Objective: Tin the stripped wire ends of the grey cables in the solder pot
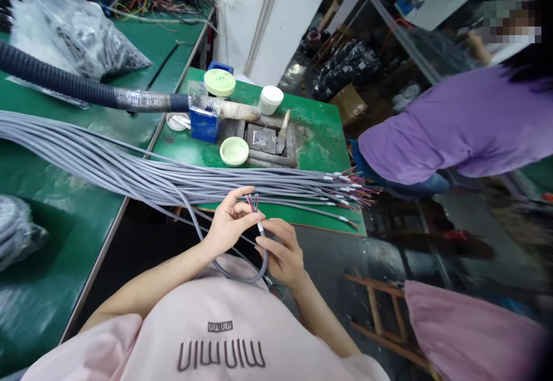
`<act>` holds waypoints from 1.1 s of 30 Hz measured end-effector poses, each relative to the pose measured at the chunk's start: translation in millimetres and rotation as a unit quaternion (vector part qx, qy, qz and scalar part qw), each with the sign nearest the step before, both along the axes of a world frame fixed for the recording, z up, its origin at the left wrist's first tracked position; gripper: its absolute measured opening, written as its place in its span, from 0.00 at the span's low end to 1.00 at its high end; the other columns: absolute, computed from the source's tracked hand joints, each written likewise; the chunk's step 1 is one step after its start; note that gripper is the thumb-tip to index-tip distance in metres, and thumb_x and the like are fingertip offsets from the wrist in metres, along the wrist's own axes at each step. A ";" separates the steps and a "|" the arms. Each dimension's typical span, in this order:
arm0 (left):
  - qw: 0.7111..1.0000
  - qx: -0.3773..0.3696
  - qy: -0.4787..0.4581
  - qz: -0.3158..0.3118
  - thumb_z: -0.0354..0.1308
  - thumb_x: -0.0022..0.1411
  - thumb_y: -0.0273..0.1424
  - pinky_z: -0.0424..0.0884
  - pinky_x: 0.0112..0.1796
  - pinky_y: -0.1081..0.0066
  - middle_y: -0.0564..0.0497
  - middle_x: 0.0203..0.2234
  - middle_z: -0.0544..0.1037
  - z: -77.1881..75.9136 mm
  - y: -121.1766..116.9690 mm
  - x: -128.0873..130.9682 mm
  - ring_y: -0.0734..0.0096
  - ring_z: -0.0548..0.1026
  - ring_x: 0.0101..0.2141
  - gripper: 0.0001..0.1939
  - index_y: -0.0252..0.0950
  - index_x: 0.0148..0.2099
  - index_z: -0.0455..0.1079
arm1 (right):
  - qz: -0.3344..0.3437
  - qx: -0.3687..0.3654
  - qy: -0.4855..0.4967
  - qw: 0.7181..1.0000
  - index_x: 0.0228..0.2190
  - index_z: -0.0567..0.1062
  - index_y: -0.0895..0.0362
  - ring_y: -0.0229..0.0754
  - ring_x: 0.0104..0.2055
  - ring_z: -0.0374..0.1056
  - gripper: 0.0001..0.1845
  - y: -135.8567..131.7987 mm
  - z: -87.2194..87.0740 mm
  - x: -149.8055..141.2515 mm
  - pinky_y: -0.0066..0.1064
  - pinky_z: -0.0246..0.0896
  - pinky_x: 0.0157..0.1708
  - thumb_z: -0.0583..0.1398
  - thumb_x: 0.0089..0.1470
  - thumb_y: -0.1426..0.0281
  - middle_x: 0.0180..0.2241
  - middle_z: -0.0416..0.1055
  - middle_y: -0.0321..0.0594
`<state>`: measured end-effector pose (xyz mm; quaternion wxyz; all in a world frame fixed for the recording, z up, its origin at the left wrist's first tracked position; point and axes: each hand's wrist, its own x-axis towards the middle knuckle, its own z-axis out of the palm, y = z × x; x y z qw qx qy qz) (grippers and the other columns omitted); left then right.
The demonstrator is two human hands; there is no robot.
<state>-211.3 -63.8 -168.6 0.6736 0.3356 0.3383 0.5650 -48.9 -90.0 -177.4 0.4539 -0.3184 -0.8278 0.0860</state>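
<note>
My left hand [231, 222] pinches the thin coloured wire ends [253, 201] that stick out of a grey cable [261, 257]. Just below them, my right hand [280, 251] grips the same cable near its white-taped tip. The cable loops down toward my lap and back up to the left. Both hands are held over the gap in front of a small green table [319, 133]. A thick bundle of grey cables [129, 168] lies across the tables just beyond my hands, its stripped coloured ends [354, 191] fanned out to the right.
On the small table stand a metal block fixture [263, 139], a blue box [203, 121], pale green lids [234, 151] and a white tub [271, 98]. A black corrugated hose [64, 81] crosses the left bench. A person in purple [453, 127] bends at the right.
</note>
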 end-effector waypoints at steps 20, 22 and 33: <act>0.563 0.335 0.747 -0.115 0.60 0.60 0.33 0.60 0.40 0.60 0.40 0.40 0.74 1.1 26.6 12.8 0.54 0.68 0.43 0.13 0.30 0.45 0.70 | -0.082 -0.395 0.051 0.914 0.41 0.76 0.55 0.41 0.31 0.74 0.11 -41.7 -47.4 15.9 0.33 0.73 0.34 0.58 0.56 0.70 0.31 0.78 0.40; 0.585 0.341 0.722 -0.141 0.59 0.61 0.31 0.60 0.39 0.62 0.43 0.36 0.74 0.9 29.1 10.9 0.57 0.68 0.41 0.07 0.32 0.40 0.71 | -0.040 -0.457 0.121 0.880 0.44 0.75 0.56 0.40 0.31 0.75 0.13 -32.6 -45.8 9.3 0.33 0.73 0.32 0.58 0.57 0.67 0.32 0.78 0.41; 0.805 0.297 0.468 -0.210 0.60 0.61 0.35 0.65 0.35 0.70 0.51 0.29 0.72 13.2 10.0 -19.5 0.69 0.69 0.32 0.07 0.36 0.39 0.72 | -0.223 -0.211 0.344 0.887 0.42 0.74 0.56 0.34 0.16 0.63 0.14 12.3 35.8 29.0 0.24 0.58 0.16 0.53 0.62 0.63 0.18 0.70 0.32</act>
